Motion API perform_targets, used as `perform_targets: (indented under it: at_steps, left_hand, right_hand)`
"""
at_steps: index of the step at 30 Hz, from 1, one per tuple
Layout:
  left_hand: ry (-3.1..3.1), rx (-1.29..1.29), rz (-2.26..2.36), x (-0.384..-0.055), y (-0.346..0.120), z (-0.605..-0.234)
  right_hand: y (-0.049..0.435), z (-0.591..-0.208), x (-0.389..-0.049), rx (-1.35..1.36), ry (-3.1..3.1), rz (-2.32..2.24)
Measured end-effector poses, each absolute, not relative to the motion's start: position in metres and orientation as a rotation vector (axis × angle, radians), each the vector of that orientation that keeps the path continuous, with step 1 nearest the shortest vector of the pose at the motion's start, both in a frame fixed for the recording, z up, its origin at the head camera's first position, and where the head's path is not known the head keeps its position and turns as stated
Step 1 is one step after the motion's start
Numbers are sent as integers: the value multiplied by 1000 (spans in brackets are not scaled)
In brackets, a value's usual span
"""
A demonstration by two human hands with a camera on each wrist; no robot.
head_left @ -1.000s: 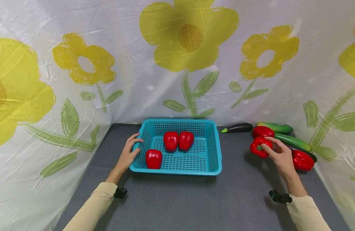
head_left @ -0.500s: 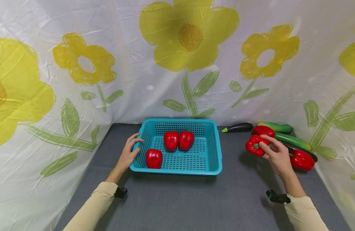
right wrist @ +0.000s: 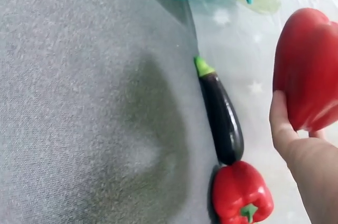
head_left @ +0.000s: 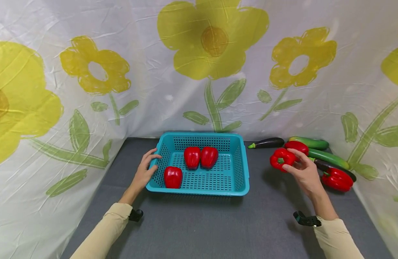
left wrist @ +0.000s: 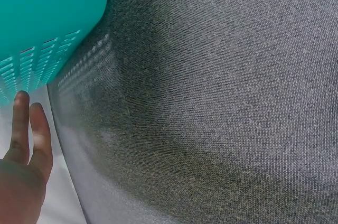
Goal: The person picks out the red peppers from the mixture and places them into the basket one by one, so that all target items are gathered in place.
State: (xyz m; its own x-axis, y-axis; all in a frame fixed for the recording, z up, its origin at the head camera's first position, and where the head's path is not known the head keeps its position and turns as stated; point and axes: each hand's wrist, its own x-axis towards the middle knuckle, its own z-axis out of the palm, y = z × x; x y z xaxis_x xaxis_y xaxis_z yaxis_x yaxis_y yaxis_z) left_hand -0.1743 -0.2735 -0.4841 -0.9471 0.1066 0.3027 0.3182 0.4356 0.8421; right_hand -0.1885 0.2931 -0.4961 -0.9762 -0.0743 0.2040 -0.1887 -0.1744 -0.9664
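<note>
My right hand holds a red bell pepper up over the table, thumb and fingers around its side, with its stem end facing the head view. The right wrist view shows this held pepper large at the right edge. My left hand rests at the left rim of a turquoise perforated basket, fingers spread and relaxed. Two straight fingers show beside the basket's wall in the left wrist view. Inside the basket lie three red bell peppers, one front left and two further back.
An eggplant lies right of the basket by the back cloth. Further right are another red pepper, two green zucchini-like vegetables, a second eggplant and a pepper near the table's right edge. A flowered cloth hangs behind.
My right hand has carried the red bell pepper a little left and slightly up, away from the vegetables at the right. My left hand and the basket stay in place.
</note>
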Motion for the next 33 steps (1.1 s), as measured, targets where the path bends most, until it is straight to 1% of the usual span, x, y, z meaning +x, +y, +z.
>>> perform_targets:
  at_steps: [7, 15, 21, 24, 28, 33]
  left_hand:
    - [-2472, -376, -1526, -175, -274, -486]
    - [-2455, -375, -1502, -190, -289, -519]
    - [-2443, -391, -1508, -194, -292, -526]
    - [-2438, -396, -1510, -192, -290, -522]
    - [-2431, -402, -1531, -184, -282, -506]
    - [-2454, -386, -1536, -176, -275, -488]
  right_hand:
    - [288, -495, -188, 350, -2115, 2236]
    - [283, -495, -186, 377, -2183, 2246]
    - [275, -490, -183, 397, -2211, 2229]
    - [270, -487, -183, 400, -2240, 2173]
    - [264, -485, -182, 392, -2230, 2134]
    - [257, -483, -181, 380, -2119, 2248]
